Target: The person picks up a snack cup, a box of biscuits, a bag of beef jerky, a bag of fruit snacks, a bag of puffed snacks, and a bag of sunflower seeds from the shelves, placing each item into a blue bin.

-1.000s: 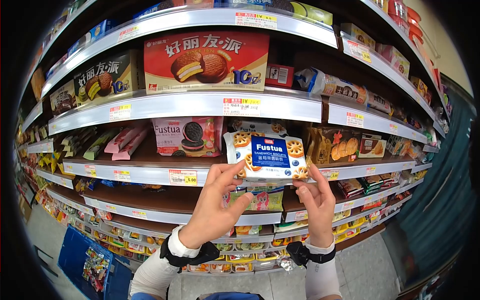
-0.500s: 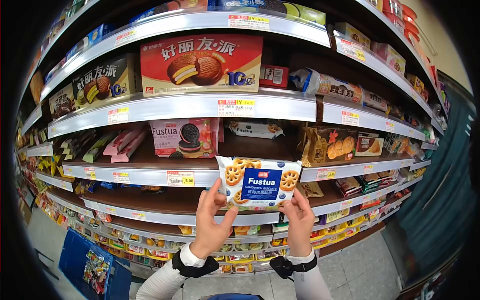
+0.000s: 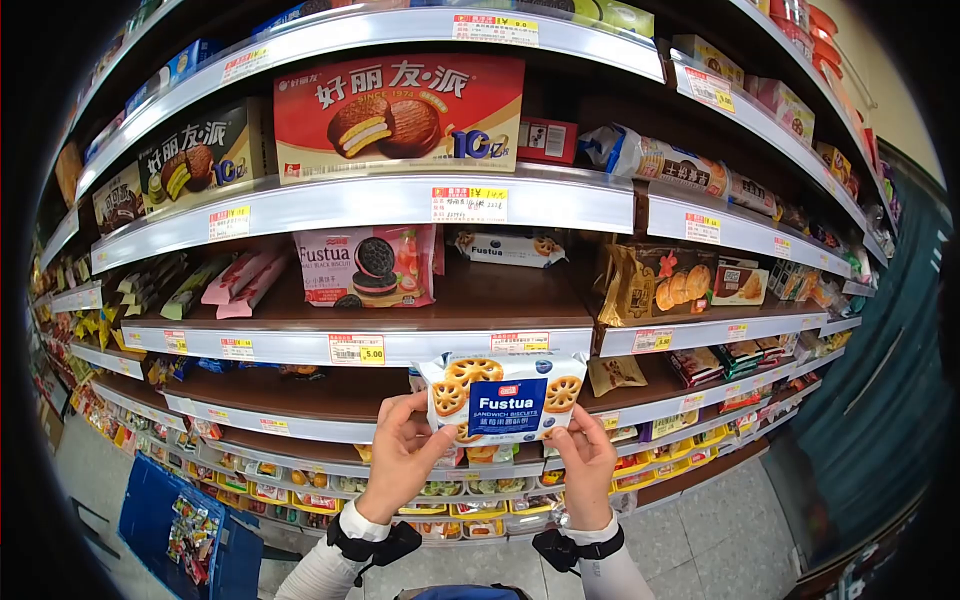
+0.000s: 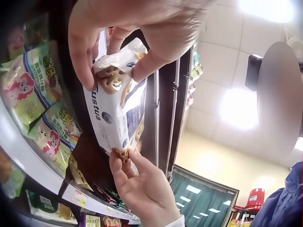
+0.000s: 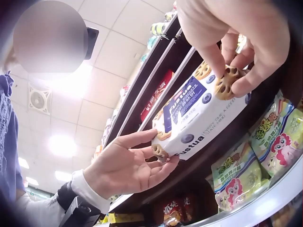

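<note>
Gripping the biscuit pack (image 3: 505,405) at lower centre of frame, my left hand (image 3: 402,455) and right hand (image 3: 587,462) pinch its ends.

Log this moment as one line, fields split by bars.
left hand pinches left end | right hand pinches right end | white Fustua pack, label facing the person | similar pack on shelf

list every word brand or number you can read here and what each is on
"Fustua": held pack
"SANDWICH BISCUITS": held pack
"蓝莓果酱味饼": held pack
"Fustua": pink pack
"Fustua": white pack on the shelf
"好丽友·派": red box
"SINCE 1974": red box
"好丽友·派": dark box
"5.00": price tag

Most writing on the other price tags and other packs is too small or blurred to read.
</note>
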Tool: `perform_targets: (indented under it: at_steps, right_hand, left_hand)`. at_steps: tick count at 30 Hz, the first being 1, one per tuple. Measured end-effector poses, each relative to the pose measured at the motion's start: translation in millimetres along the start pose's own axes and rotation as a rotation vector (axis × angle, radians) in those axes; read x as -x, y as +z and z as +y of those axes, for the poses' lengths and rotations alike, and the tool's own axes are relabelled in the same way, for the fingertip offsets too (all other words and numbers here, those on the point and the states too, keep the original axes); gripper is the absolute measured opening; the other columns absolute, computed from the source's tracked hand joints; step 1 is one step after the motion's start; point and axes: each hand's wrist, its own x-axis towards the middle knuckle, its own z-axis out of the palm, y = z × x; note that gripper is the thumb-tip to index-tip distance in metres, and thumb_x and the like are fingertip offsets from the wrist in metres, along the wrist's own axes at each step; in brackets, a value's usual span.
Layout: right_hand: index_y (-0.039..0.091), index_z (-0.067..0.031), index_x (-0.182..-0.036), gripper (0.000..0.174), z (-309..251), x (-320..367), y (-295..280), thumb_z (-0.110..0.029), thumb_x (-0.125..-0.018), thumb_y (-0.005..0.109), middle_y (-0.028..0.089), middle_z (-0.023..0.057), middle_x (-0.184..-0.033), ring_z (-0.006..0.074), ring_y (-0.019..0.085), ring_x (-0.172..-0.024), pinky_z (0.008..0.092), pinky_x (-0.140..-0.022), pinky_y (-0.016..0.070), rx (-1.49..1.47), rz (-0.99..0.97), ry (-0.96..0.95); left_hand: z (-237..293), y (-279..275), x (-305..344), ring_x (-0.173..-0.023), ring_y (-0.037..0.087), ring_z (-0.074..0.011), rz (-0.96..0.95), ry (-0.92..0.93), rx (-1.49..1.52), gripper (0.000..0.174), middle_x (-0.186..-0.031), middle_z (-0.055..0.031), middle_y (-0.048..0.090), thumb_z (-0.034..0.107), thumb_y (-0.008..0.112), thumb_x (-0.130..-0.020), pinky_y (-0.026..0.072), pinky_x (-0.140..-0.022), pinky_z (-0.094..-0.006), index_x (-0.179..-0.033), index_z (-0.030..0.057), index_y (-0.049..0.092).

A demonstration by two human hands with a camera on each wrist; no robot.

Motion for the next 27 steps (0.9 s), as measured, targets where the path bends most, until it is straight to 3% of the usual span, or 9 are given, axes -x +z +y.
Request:
perform_targets:
  at_steps: [3, 6, 14, 16, 17, 23, 27]
  right_hand:
    - [0.048, 0.0049, -0.118, 0.038, 2, 4, -2, 0.003, -0.082, 0.056, 0.054, 0.0059, -0.098, 0.0126, 0.057, -0.089, 0.0251, -0.076, 0.0499, 0.032, 0.003, 0.006]
    - [0.049, 0.0047, -0.118, 0.037, 1, 7, -1, 0.003, -0.082, 0.057, 0.053, 0.0053, -0.098, 0.0125, 0.057, -0.089, 0.0252, -0.076, 0.0503, 0.052, -0.023, 0.032]
    - [0.05, 0.0059, -0.117, 0.035, 5, 12, 6, 0.004, -0.082, 0.056, 0.05, 0.005, -0.099, 0.0127, 0.057, -0.091, 0.0249, -0.079, 0.0494, 0.057, -0.083, 0.006]
    - [0.05, 0.006, -0.116, 0.035, 4, 12, 9, 0.005, -0.082, 0.056, 0.05, 0.0048, -0.098, 0.0129, 0.057, -0.092, 0.0246, -0.08, 0.0488, 0.074, -0.107, -0.011]
    - [0.05, 0.0058, -0.117, 0.035, 4, 13, 11, 0.005, -0.082, 0.056, 0.05, 0.005, -0.098, 0.013, 0.057, -0.092, 0.0249, -0.08, 0.0491, 0.086, -0.115, 0.0]
    - [0.049, 0.0047, -0.118, 0.036, 3, 13, 19, 0.005, -0.082, 0.055, 0.049, 0.006, -0.1, 0.0133, 0.057, -0.091, 0.0249, -0.079, 0.0501, 0.056, -0.153, 0.034]
    - [0.049, 0.0046, -0.118, 0.035, 2, 12, 21, 0.004, -0.084, 0.053, 0.049, 0.0061, -0.1, 0.0135, 0.058, -0.09, 0.0252, -0.079, 0.0506, 0.054, -0.189, 0.034]
  left_hand:
    - [9, -7, 4, -0.083, 0.058, -0.0114, -0.109, -0.151, 0.139, 0.044, -0.105, -0.0078, 0.05, 0.006, 0.064, -0.08, 0.0515, -0.068, -0.0239, -0.115, -0.0009, 0.038]
    - [11, -14, 5, -0.087, 0.059, -0.0142, -0.166, -0.189, 0.126, 0.047, -0.114, -0.013, 0.048, 0.007, 0.063, -0.081, 0.0526, -0.071, -0.0264, -0.116, -0.0001, 0.033]
    - [3, -29, 8, -0.104, 0.053, -0.0176, -0.193, -0.214, 0.148, 0.058, -0.115, -0.0133, 0.049, 0.012, 0.066, -0.08, 0.0489, -0.084, -0.0311, -0.123, -0.0014, 0.03]
    - [3, -35, 7, -0.104, 0.053, -0.0173, -0.293, -0.278, 0.083, 0.06, -0.115, -0.0125, 0.051, 0.013, 0.066, -0.08, 0.0477, -0.085, -0.0312, -0.126, -0.0012, 0.03]
    - [1, -36, 8, -0.101, 0.055, -0.0165, -0.279, -0.265, 0.076, 0.061, -0.114, -0.0122, 0.053, 0.016, 0.067, -0.079, 0.0509, -0.076, -0.0284, -0.126, -0.0011, 0.032]
    - [19, -45, 7, -0.088, 0.061, -0.0152, -0.266, -0.41, 0.032, 0.061, -0.107, -0.0114, 0.057, 0.021, 0.068, -0.078, 0.0518, -0.055, -0.0227, -0.124, 0.0, 0.034]
    - [12, -51, 9, -0.083, 0.062, -0.0145, -0.194, -0.382, 0.079, 0.055, -0.102, -0.01, 0.06, 0.02, 0.068, -0.078, 0.0514, -0.053, -0.0217, -0.12, 0.0004, 0.039]
